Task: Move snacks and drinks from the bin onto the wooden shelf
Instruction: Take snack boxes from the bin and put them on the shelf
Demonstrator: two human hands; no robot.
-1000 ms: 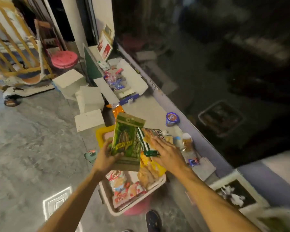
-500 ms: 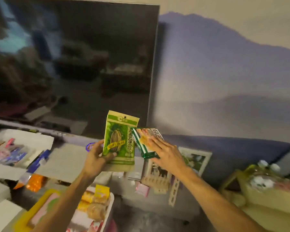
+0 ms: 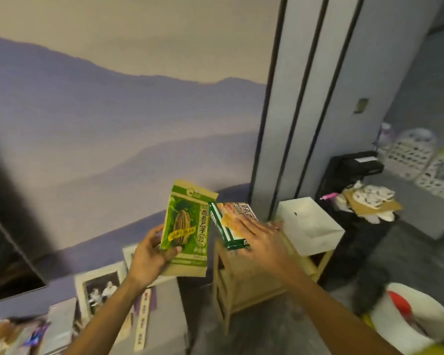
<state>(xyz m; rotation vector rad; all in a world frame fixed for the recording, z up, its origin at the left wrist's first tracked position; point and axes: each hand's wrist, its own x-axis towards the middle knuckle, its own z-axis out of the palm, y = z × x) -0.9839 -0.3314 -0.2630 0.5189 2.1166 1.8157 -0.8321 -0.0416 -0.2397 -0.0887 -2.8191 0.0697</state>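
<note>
Seed packet (image 3: 187,226) and green-and-white box (image 3: 231,224), one in each hand, arrive at the wooden shelf (image 3: 244,278). From my remote seat I see the left hand (image 3: 149,254) pinching the packet by its lower left edge, thumb on the printed face and fingers behind. It is raised just left of the shelf and above its top. The right hand (image 3: 256,239) carries the box over the shelf's left front corner. Its fingers lie flat across the upper face and the thumb is hidden underneath, so I judge this a clamp rather than a wrap.

I see three risks. The packet is held low and at one edge only, so a quick swing could fold it over or pull it free. The box's glossy face could slide out from under flat fingers as it tips down. A white open carton (image 3: 310,226) already fills the right part of the shelf's top, so landing room looks tight. A hurried set-down could leave either item hanging over the left edge or knock it off to the floor.

The packet stands upright with its printed face toward me and its sealed end up. Its long axis is near vertical, leaning slightly right. The box is tilted, narrow green side toward me, and its long axis runs up and away toward the wall behind the shelf.
</note>
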